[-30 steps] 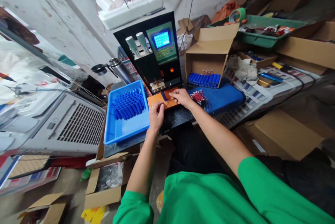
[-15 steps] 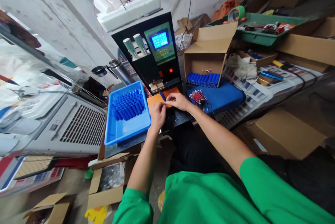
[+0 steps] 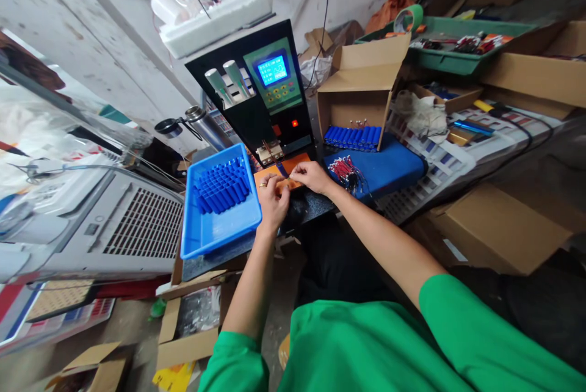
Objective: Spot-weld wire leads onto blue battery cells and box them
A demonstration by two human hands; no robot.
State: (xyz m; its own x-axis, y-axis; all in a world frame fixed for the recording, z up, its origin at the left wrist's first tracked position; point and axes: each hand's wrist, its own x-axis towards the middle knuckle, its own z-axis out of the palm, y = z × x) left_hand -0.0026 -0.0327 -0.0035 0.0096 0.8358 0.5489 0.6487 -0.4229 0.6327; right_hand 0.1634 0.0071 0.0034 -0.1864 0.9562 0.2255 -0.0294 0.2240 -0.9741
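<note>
Blue-wrapped and slim, a single cylinder point(image 3: 281, 168) is seen at the centre of the frame, placed over an orange board point(image 3: 295, 160), with its far end turned toward the metal contacts point(image 3: 270, 152) at the foot of a black machine point(image 3: 247, 123). Its near end is flanked by the two hands, which are held close together. The left hand point(image 3: 273, 199) is brought in from the lower left with its fingers curled, and a ring point(image 3: 262, 184) is worn on it; the right hand point(image 3: 311, 176) is brought in from the right, its fingertips bent toward the cylinder's near end. Whether the cylinder is gripped by either hand cannot be told at this size.

On the machine, a lit blue screen point(image 3: 271, 70) and a glowing red light point(image 3: 295, 123) are shown, and its top is covered by a white foam slab point(image 3: 220, 19). Left of centre, a blue tray point(image 3: 224, 233) is set on the dark surface point(image 3: 315, 206), and many blue cylinders are stood in it in packed rows. Right of centre, more cylinders are stacked in an open cardboard box point(image 3: 350, 112), and a bundle of red and black wires point(image 3: 345, 172) is laid just below it. At the upper right, a roll of green tape point(image 3: 409, 18) is propped at a green tray point(image 3: 448, 62).
</note>
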